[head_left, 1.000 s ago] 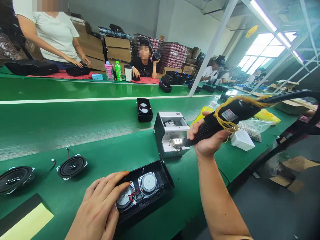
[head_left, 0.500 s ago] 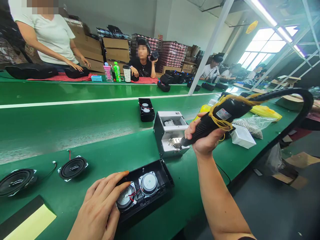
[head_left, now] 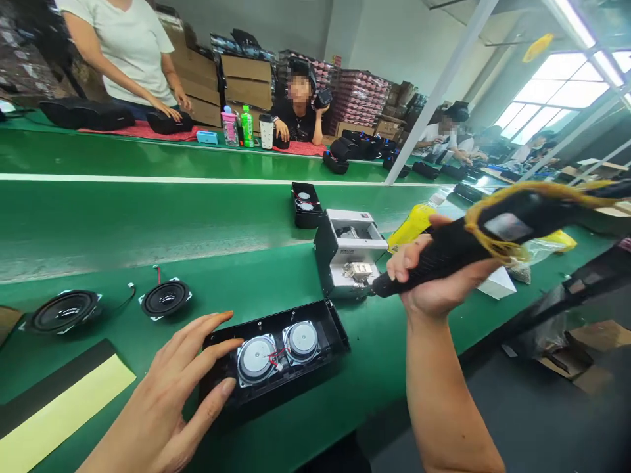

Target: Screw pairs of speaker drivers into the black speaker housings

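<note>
My right hand (head_left: pixel 438 276) grips a black electric screwdriver (head_left: pixel 444 253) with a yellow cord wound round its body. Its tip is beside the front of a grey-and-black screw feeder (head_left: pixel 352 253). Below lies a black speaker housing (head_left: pixel 315 371) with two round speaker drivers, the left driver (head_left: pixel 257 360) and the right driver (head_left: pixel 302 341), set in it back side up, joined by red wires. My left hand (head_left: pixel 177 387) hovers at the housing's left end, fingers spread; whether the fingertips touch its edge I cannot tell.
Two loose speakers (head_left: pixel 165 299) lie cone up on the left of the green bench, behind a black-and-yellow sheet (head_left: pixel 64 407). Another speaker housing (head_left: pixel 305 205) sits behind the feeder. A white box (head_left: pixel 497 284) and a yellow bag (head_left: pixel 411 226) lie at right. Co-workers sit and stand across the bench.
My left hand has drawn back leftward off the left driver, uncovering it. The screwdriver has moved slightly down and right at the feeder. The whole view has shifted.
</note>
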Available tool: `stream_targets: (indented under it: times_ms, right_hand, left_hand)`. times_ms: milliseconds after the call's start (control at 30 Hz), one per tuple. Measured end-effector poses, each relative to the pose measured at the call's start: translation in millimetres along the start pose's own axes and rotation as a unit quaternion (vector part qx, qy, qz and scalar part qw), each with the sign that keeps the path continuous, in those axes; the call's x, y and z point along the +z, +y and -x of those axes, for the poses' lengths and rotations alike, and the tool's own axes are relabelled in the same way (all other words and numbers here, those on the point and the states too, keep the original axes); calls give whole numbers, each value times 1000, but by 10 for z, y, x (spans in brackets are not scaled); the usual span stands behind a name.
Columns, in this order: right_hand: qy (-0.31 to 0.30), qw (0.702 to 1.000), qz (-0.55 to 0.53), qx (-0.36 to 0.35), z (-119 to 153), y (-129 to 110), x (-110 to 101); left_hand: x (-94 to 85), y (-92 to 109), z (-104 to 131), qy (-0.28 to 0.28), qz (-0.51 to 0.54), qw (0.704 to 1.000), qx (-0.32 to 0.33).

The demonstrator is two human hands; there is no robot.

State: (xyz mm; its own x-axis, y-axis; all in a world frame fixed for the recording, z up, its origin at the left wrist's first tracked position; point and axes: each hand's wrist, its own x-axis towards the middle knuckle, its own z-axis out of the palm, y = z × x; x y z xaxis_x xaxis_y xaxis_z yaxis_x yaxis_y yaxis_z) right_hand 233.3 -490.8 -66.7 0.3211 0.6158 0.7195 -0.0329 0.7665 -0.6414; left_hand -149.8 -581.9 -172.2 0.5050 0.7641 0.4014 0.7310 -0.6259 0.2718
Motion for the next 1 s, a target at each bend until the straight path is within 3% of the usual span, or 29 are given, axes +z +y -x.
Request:
stream_targets:
  times_ms: [133,300,400,567,667,767,1000]
  right_hand:
    - [-37,997,-52,-33,-79,-270,160]
    - [-138,986,-95,-23,-4,-531,516]
    - [-167,978,-119,39,202,-621,809]
    - [-268,932,-176,167,494,-699,1315]
    - [-264,907,-211,252,614,-666,1499]
    - [-228,904,-207,296,763,-561,1563]
    - [-209,918,-202,272,1039,-331,1550]
  left_hand:
    - [-83,86,52,-46,10,999,-18]
    - [-59,207,-4,-81,79,992,-51]
    - [-16,199,-43,-74,127,987,-58]
    - [32,153,-63,-60,156,985,-54]
    - [49,141,-64,-47,162,985,-43]
    - [72,133,-67,-29,171,984,-38]
    - [91,129,-89,-23,181,982,-41]
